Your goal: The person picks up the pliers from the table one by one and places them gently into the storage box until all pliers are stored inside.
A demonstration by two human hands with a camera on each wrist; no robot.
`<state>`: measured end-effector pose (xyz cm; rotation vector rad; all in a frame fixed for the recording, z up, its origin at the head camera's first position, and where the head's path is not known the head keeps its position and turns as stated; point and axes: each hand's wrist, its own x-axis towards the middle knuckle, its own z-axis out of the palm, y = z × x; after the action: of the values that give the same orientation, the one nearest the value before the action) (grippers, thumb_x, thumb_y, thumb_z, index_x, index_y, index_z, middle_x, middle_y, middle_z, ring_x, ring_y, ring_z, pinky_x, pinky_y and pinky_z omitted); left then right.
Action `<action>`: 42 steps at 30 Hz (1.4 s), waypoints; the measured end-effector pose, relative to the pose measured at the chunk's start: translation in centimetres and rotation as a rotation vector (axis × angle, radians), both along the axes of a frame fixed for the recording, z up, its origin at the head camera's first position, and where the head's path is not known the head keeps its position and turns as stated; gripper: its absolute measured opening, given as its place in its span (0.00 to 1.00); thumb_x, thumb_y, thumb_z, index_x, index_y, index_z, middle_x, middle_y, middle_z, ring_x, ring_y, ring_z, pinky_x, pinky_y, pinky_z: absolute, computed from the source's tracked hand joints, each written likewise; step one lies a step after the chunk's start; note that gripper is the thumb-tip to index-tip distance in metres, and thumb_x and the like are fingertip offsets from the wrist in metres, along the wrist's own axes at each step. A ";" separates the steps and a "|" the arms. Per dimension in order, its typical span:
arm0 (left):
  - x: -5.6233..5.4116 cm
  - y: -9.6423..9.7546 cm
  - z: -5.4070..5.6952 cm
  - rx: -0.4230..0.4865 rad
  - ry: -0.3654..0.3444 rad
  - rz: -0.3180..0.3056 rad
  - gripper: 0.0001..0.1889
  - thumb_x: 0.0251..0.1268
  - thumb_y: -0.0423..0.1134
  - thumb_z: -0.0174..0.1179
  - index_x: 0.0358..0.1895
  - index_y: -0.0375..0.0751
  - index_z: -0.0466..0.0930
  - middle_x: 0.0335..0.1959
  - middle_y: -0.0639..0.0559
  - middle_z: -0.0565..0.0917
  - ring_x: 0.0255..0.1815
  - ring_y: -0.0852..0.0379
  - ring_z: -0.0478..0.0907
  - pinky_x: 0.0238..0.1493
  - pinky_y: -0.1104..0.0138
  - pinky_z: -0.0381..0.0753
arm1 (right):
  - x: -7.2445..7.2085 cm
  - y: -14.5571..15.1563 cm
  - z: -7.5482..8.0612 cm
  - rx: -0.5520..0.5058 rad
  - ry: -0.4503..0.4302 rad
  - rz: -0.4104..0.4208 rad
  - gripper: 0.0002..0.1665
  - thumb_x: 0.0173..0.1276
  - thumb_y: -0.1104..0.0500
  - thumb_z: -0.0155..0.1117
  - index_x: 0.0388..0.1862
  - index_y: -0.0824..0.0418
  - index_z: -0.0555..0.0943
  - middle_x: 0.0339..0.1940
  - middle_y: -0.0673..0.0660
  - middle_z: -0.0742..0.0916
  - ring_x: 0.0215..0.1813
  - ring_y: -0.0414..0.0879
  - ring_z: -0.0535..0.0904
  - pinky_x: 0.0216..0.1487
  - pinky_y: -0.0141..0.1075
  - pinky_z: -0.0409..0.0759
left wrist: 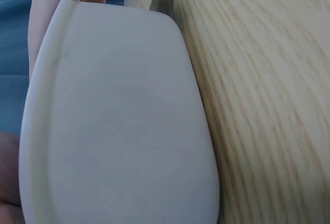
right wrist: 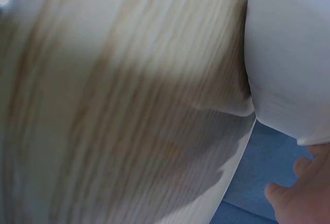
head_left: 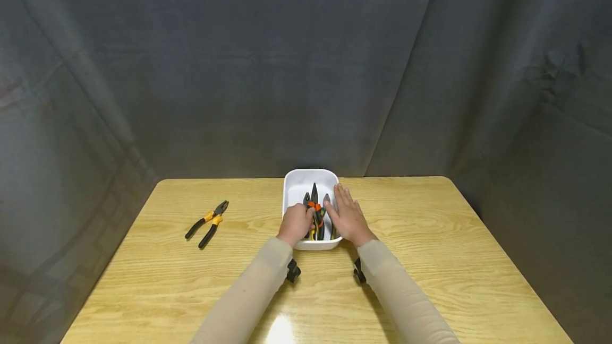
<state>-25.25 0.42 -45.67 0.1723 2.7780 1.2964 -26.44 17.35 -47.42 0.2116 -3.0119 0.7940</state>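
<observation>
A white plastic tray (head_left: 296,189) stands at the back of the table with several pliers inside. My left hand (head_left: 295,223) reaches in over its left rim, fingers curled about the handles of a pair of pliers (head_left: 314,195) with orange and black grips. Close beside them lie other pliers (head_left: 327,199) with grey jaws. My right hand (head_left: 350,219) rests at the right rim, fingers stretched forward and thumb pointing into the tray. In the left wrist view the tray's outer wall (left wrist: 129,110) fills the middle; the right wrist view catches part of the hand (right wrist: 304,198) beside the tray.
Another pair of pliers (head_left: 208,224) with yellow and black handles lies spread on the wooden table (head_left: 406,280), left of the tray. Grey curtains (head_left: 239,68) hang behind the table and along both sides.
</observation>
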 end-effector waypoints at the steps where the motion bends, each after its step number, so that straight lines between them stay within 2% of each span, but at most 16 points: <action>1: 0.0 0.0 0.0 -0.001 -0.001 0.004 0.21 0.80 0.41 0.51 0.26 0.33 0.83 0.15 0.54 0.80 0.17 0.61 0.77 0.23 0.68 0.77 | 0.0 0.0 0.0 -0.001 0.002 0.001 0.42 0.83 0.38 0.37 0.83 0.61 0.48 0.84 0.59 0.52 0.84 0.58 0.43 0.79 0.61 0.44; 7: 0.0 0.3 -0.1 -0.022 0.017 0.018 0.19 0.80 0.40 0.51 0.30 0.35 0.84 0.16 0.54 0.80 0.17 0.60 0.77 0.22 0.68 0.75 | -0.1 0.1 0.0 0.004 0.008 0.006 0.45 0.82 0.35 0.34 0.83 0.63 0.46 0.84 0.61 0.52 0.83 0.60 0.44 0.78 0.62 0.44; 15: 0.3 0.6 -0.4 -0.091 0.063 0.029 0.21 0.81 0.42 0.50 0.26 0.39 0.82 0.14 0.56 0.78 0.15 0.59 0.74 0.22 0.65 0.74 | 0.1 0.1 0.1 -0.006 -0.011 0.007 0.45 0.81 0.33 0.34 0.84 0.61 0.47 0.84 0.59 0.51 0.84 0.58 0.43 0.79 0.60 0.44; 20: 0.3 0.8 -0.5 -0.123 0.084 0.054 0.22 0.80 0.43 0.51 0.23 0.40 0.80 0.16 0.51 0.79 0.16 0.56 0.73 0.22 0.62 0.74 | 0.1 0.1 0.0 -0.008 0.004 0.005 0.45 0.82 0.34 0.33 0.83 0.62 0.47 0.84 0.61 0.53 0.83 0.60 0.44 0.78 0.62 0.45; 26: 0.3 1.1 -0.6 -0.166 0.106 0.110 0.20 0.78 0.44 0.54 0.30 0.36 0.85 0.26 0.44 0.85 0.22 0.52 0.80 0.25 0.57 0.79 | -0.1 0.1 -0.1 -0.009 0.004 0.008 0.44 0.82 0.36 0.35 0.83 0.62 0.46 0.84 0.61 0.52 0.83 0.59 0.43 0.78 0.62 0.44; 30: 0.5 1.3 -0.7 -0.199 0.113 0.128 0.20 0.78 0.45 0.54 0.32 0.35 0.86 0.28 0.42 0.87 0.25 0.48 0.84 0.25 0.55 0.81 | 0.0 0.0 0.0 -0.009 -0.003 0.008 0.44 0.82 0.35 0.35 0.84 0.60 0.47 0.84 0.59 0.51 0.84 0.57 0.42 0.79 0.61 0.44; 37: 0.8 1.4 -0.8 -0.253 0.152 0.126 0.17 0.77 0.43 0.57 0.31 0.36 0.86 0.29 0.41 0.87 0.29 0.43 0.86 0.26 0.54 0.82 | 0.1 0.0 0.1 -0.012 0.009 0.004 0.44 0.82 0.35 0.35 0.83 0.61 0.48 0.84 0.59 0.52 0.84 0.58 0.44 0.79 0.61 0.45; 42: 0.8 1.6 -0.7 -0.285 0.150 0.123 0.16 0.77 0.42 0.57 0.34 0.35 0.87 0.31 0.40 0.88 0.32 0.43 0.87 0.29 0.53 0.84 | 0.1 0.1 0.2 -0.007 0.010 0.006 0.44 0.82 0.36 0.35 0.83 0.63 0.47 0.84 0.61 0.52 0.83 0.59 0.44 0.78 0.62 0.45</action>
<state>-24.42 1.98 -46.38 0.0853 3.1059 0.9272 -26.33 17.40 -47.19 0.2240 -3.0005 0.8014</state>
